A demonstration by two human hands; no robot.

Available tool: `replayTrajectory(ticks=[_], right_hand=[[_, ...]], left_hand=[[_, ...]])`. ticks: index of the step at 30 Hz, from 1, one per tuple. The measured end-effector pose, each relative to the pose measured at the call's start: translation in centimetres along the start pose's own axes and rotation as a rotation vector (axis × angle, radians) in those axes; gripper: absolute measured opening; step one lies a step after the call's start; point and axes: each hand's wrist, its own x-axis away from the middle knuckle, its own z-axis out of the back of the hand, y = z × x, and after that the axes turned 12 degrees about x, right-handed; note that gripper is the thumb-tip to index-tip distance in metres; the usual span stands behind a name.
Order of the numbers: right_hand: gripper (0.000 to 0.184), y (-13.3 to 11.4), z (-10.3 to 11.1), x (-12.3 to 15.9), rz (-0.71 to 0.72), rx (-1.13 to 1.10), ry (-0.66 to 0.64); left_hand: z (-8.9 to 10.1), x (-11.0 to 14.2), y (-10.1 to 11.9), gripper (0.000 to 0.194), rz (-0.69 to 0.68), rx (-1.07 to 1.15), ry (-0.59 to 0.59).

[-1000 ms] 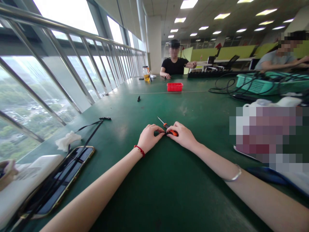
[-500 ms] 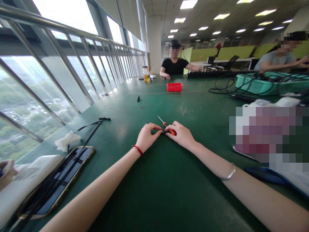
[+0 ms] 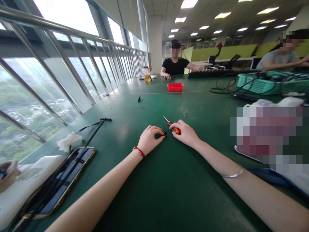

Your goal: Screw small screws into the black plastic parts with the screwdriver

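Between the thumb and fingers of my left hand (image 3: 150,138) is a small black part (image 3: 164,133); its exact kind is too small to make out. My right hand (image 3: 187,134) is closed around the orange and black handle of a screwdriver (image 3: 176,130). The thin metal shaft points away from me, up and to the left, touching nothing. A narrow gap separates the right fingertips from the black part. Both hands are just above or on the green tabletop (image 3: 154,180).
A red bin (image 3: 175,87) stands farther back, with a small black piece (image 3: 139,99) to its left. On the left lie a phone (image 3: 60,182), black straps and crumpled tissue (image 3: 69,141). A teal basket (image 3: 256,84) with cables is at right. A co-worker (image 3: 175,66) sits opposite.
My right hand has drawn the screwdriver a little to the right, away from the black part. The fingertips of both hands were together before and are now apart.
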Motion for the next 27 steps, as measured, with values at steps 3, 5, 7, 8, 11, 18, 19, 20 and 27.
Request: replayTrajectory(ticks=[3, 5, 7, 8, 11, 18, 19, 20, 27], right_hand=[[0.022, 0.0, -0.2, 0.0, -0.003, 0.006, 0.012], [0.022, 0.0, -0.2, 0.1, -0.002, 0.002, 0.007], [0.021, -0.1, -0.1, 0.1, 0.0, -0.002, 0.0], [0.021, -0.1, -0.1, 0.2, 0.0, -0.001, 0.0], [0.02, -0.1, 0.0, 0.2, 0.005, 0.002, 0.013], [0.02, 0.1, -0.3, 0.2, 0.01, 0.014, 0.023], [0.02, 0.1, -0.4, 0.2, 0.011, 0.014, 0.023], [0.02, 0.1, -0.4, 0.2, 0.014, 0.012, 0.023], [0.02, 0.1, -0.2, 0.2, 0.016, 0.01, 0.004]], left_hand=[[0.0, -0.1, 0.1, 0.012, 0.022, -0.001, 0.008], [0.5, -0.2, 0.0, 0.013, 0.059, -0.017, 0.046], [1.6, -0.1, -0.3, 0.014, 0.12, -0.058, 0.108], [2.4, 0.1, -0.6, 0.014, 0.157, -0.09, 0.146], [5.1, 1.3, -2.3, 0.017, 0.271, -0.217, 0.243], [9.6, 4.8, -5.9, 0.026, 0.557, -0.432, 0.349], [9.8, 4.9, -6.0, 0.026, 0.562, -0.426, 0.356], [10.0, 5.0, -6.0, 0.027, 0.553, -0.419, 0.372], [11.8, 5.3, -6.9, 0.034, 0.575, -0.305, 0.524]])
